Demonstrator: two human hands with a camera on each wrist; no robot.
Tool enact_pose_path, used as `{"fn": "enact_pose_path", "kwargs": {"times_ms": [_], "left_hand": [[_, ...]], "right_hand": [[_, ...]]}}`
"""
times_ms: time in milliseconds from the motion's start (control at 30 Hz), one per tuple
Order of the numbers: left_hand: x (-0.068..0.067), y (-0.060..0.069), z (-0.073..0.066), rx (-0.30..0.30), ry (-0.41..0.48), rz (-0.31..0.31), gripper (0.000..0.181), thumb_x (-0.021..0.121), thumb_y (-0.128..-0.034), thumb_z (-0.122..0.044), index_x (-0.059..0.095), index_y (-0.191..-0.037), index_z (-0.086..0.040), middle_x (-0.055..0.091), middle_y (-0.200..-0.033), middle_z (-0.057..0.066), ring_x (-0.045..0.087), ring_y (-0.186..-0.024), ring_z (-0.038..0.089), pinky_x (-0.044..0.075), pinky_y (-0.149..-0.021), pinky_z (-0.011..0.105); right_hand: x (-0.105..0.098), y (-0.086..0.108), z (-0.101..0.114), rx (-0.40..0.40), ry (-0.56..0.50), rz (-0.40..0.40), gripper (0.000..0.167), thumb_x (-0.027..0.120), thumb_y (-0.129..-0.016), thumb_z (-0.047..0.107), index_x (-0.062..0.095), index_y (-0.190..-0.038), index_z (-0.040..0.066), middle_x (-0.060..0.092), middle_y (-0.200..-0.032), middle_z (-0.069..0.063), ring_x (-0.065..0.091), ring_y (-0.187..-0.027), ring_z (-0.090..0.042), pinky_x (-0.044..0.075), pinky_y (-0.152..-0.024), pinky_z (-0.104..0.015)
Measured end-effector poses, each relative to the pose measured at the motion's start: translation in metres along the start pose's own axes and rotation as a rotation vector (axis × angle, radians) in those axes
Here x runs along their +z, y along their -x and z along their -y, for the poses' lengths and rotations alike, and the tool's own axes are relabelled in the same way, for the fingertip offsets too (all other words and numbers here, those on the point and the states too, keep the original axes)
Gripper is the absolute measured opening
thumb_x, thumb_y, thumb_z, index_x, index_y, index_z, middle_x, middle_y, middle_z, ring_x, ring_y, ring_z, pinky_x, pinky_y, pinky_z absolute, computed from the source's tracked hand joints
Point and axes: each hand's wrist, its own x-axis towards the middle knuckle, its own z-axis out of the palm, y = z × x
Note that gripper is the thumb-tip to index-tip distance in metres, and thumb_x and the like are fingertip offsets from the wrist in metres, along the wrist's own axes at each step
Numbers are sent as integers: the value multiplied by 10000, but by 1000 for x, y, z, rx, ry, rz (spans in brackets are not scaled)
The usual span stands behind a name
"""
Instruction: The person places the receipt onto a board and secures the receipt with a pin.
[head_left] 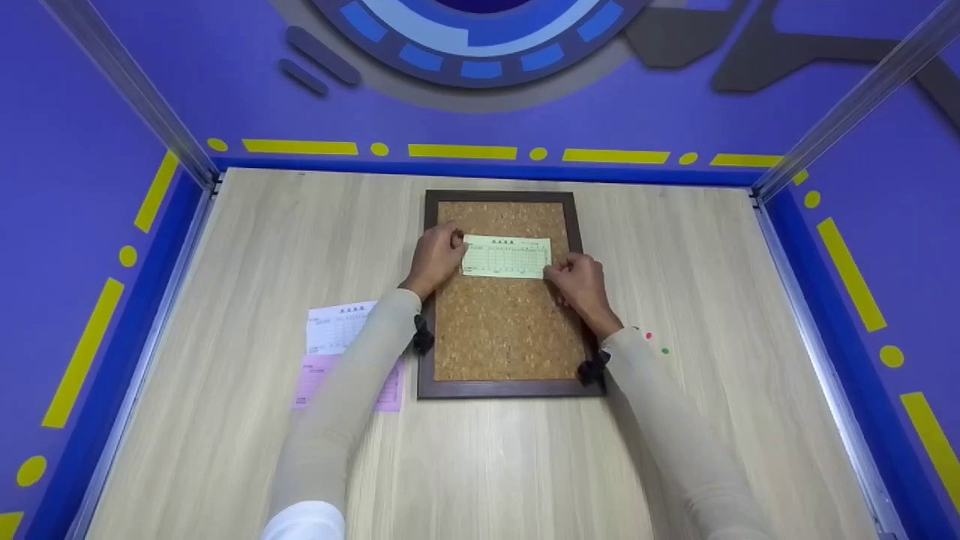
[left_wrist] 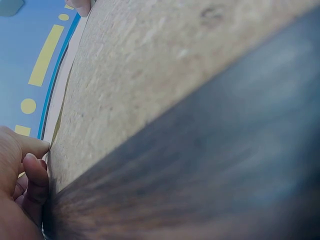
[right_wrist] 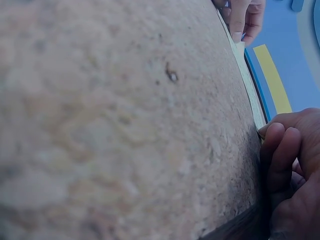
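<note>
A pale green printed form (head_left: 506, 257) lies across the upper part of a cork board (head_left: 510, 330) with a dark brown frame. My left hand (head_left: 438, 259) pinches the form at its left edge. At the lower right corner, my right hand (head_left: 581, 285) pinches the same sheet between thumb and finger. The right wrist view shows the paper edge-on, low over the cork, with the right hand (right_wrist: 295, 165) at its near end. In the left wrist view, the left hand (left_wrist: 22, 185) is beside the dark frame, its fingers bent.
Left of the board, a white form (head_left: 330, 330) and a pink form (head_left: 315, 379) lie on the wooden table (head_left: 495, 465), partly under the left forearm. A small red dot (head_left: 649, 335) and a green dot (head_left: 665, 351) are near the right forearm. Blue-purple panels (head_left: 465, 127) border the table.
</note>
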Motion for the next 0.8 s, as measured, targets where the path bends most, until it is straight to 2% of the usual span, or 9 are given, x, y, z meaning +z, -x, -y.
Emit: {"fn": "enact_pose_path", "kwargs": {"times_ms": [167, 267, 400, 467, 567, 633, 700, 800], "left_hand": [[-5, 4, -9, -4, -4, 27, 230, 675, -1032, -2, 758, -1247, -13, 708, -967, 82, 577, -833, 202, 478, -766, 355], [-5, 4, -12, -19, -25, 43, 191, 684, -1043, -17, 770, -1213, -16, 739, -1028, 108, 616, -877, 212, 511, -800, 367], [-5, 4, -12, -28, -33, 43, 140, 694, -1036, -37, 777, -1145, -5, 746, -1022, 116, 654, -905, 224, 540, -817, 400], [2, 0, 0, -21, -19, 28, 123, 699, -1037, -67, 783, -1118, -26, 738, -985, 86, 651, -878, 202, 543, -789, 374], [2, 0, 0, -12, -11, 24, 131, 692, -1029, -56, 785, -1113, -17, 732, -971, 86, 639, -866, 205, 542, -791, 387], [1, 0, 0, -9, -9, 26, 138, 686, -1031, -50, 787, -1117, -9, 736, -980, 99, 640, -872, 217, 546, -798, 389], [-5, 5, -13, -16, -19, 40, 153, 683, -1028, -16, 781, -1139, 21, 739, -1007, 136, 644, -897, 252, 547, -833, 428], [-6, 5, -13, -28, -27, 47, 155, 687, -1037, -19, 783, -1154, 15, 742, -1021, 134, 651, -909, 247, 554, -843, 416]], "right_hand": [[0, 1, 0, 0, -17, -10, 158, 711, -947, 106, 684, -799, 61, 639, -593, -30, 545, -396, -102, 400, -348, -194], [0, 2, -1, -5, -27, -13, 168, 713, -957, 98, 685, -796, 61, 640, -593, -34, 550, -398, -107, 403, -347, -199], [0, 2, -2, -9, -27, -14, 177, 712, -961, 100, 680, -791, 63, 638, -591, -36, 553, -398, -106, 407, -347, -201], [1, 2, -2, -8, -24, -15, 180, 712, -959, 103, 678, -786, 64, 638, -588, -35, 553, -395, -105, 408, -345, -201], [1, 2, -2, -17, -4, -21, 178, 706, -956, 98, 674, -783, 65, 632, -583, -33, 553, -390, -105, 405, -343, -197], [1, 2, -2, -17, 4, -24, 175, 705, -952, 94, 672, -782, 65, 629, -581, -33, 551, -390, -104, 400, -343, -195], [1, 1, -2, -16, 13, -25, 174, 702, -952, 95, 669, -784, 66, 626, -582, -29, 550, -392, -102, 397, -344, -194], [1, 1, -2, -7, 10, -26, 166, 702, -947, 93, 669, -787, 66, 627, -586, -28, 550, -393, -102, 397, -341, -198]]}}
